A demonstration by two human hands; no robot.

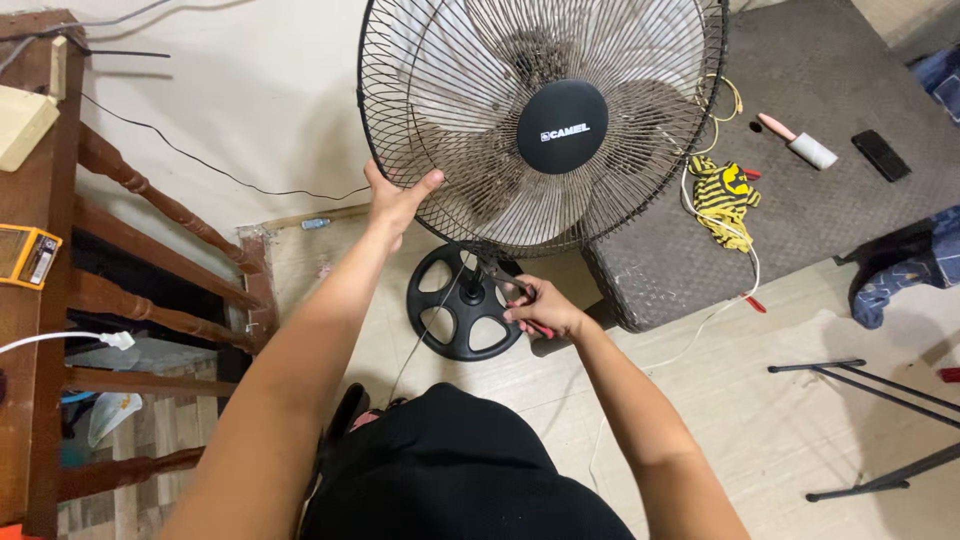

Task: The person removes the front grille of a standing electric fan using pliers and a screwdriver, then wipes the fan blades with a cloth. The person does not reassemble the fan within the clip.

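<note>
The left hand (398,198) is gripping the lower left rim of the black wire front grille (540,115) of a standing fan, fingers curled over the wire, steadying it above the round black spoked base (465,305) on the pale floor. The right hand (543,308) is closing around a red-handled tool (522,296), seemingly pliers, pointing it at the grille's bottom edge. The grille is sitting fully on, dusty blades behind it, so removal looks barely begun. The tool's tip and any clip are too small to make out.

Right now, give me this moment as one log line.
left hand: grips fan grille rim | right hand: holds red-handled tool under the grille | fan base: on floor
</note>
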